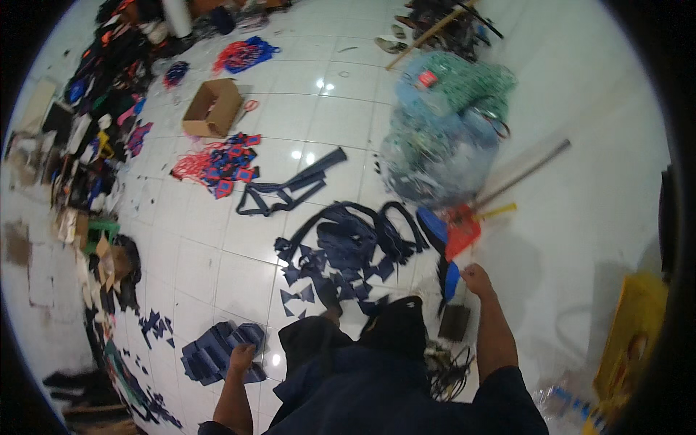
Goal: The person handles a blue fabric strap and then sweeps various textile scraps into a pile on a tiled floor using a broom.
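At the view's seven-to-eight o'clock, the left hand (243,357) is at the right edge of the navy panels (207,357) on the floor (196,268); whether its fingers grip them, I cannot tell. At four o'clock the right hand (476,280) is beside a blue strip (453,281), fingers curled in, any hold unclear. The panels look already gathered into one overlapping batch. Much seems left unsorted: the navy heap (346,243) near the dial's centre, scraps (293,297) at six-to-seven, and long bands (279,190) at ten.
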Motion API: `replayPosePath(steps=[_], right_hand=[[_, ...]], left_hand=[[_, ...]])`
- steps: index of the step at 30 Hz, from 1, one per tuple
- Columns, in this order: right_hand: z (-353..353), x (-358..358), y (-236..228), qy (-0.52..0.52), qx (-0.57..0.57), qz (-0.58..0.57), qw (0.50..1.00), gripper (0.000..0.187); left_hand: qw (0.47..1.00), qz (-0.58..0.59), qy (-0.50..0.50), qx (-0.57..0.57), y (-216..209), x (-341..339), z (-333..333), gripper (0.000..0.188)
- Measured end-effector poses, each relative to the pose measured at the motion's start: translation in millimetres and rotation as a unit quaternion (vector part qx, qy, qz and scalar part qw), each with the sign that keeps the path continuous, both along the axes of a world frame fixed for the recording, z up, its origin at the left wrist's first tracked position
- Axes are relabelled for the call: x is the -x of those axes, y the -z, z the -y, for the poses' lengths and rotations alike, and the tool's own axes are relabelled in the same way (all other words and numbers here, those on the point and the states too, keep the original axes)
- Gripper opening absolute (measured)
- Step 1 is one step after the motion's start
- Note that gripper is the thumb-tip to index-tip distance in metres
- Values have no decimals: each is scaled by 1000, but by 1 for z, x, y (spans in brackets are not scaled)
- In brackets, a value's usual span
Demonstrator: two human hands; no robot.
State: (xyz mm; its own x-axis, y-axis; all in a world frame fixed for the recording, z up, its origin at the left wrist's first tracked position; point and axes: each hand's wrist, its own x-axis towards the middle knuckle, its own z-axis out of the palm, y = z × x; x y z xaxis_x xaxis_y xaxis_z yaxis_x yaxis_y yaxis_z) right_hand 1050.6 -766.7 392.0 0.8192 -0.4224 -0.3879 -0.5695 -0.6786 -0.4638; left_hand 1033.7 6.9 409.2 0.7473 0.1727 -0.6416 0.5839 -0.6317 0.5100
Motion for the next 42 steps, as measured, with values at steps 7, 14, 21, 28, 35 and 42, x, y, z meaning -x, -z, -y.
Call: replayPosePath(steps=[7,14,21,28,35,42], right_hand=[[187,-164,5,-115,319,-167,926,49],[348,-263,6,-286,454,-389,749,100],[382,-254,36,-411,445,-335,721,25],[291,-245,-39,-585,356,-242,687,43],[162,-304,-139,-600,306,-357,647,41],[25,-338,-226,-521,90,-395,751,24]], left_hand=[[950,29,-290,111,-49,-70,169,29],[947,-303,-100,-30,-57,74,312,46],[909,-205,-352,-92,-85,119,344,41],[891,-129,-434,0,-71,162,381,43],[834,-73,-546,20,-23,310,411,44],[755,-66,-650,54,44,493,402,44]])
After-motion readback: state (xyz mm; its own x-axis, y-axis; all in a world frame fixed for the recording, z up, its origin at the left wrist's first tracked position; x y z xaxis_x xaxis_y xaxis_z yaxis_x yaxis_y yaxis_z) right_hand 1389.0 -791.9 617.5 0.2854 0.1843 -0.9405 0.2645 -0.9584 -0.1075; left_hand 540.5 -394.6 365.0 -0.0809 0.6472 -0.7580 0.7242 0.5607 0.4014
